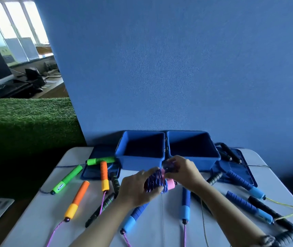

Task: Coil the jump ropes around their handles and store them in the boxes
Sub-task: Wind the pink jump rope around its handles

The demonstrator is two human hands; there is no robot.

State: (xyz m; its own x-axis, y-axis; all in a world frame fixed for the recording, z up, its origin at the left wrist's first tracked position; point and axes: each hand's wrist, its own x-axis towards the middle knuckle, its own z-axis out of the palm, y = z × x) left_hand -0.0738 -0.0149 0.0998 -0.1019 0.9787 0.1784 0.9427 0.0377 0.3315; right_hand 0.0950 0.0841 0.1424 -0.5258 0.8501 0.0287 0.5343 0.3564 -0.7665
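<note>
Rope (153, 180) mid-coil on pink handles (168, 184), above table (35, 220) before boxes (140, 154). Left hand (136, 189) clamps bundle; right hand (181, 169) pinches loose end. Suggest tight, even wraps, tuck end.

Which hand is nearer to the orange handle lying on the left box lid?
Left. The left hand grips the wrapped pink-handled rope just right of the orange handle. The right hand is farther right, in front of the boxes.
</note>
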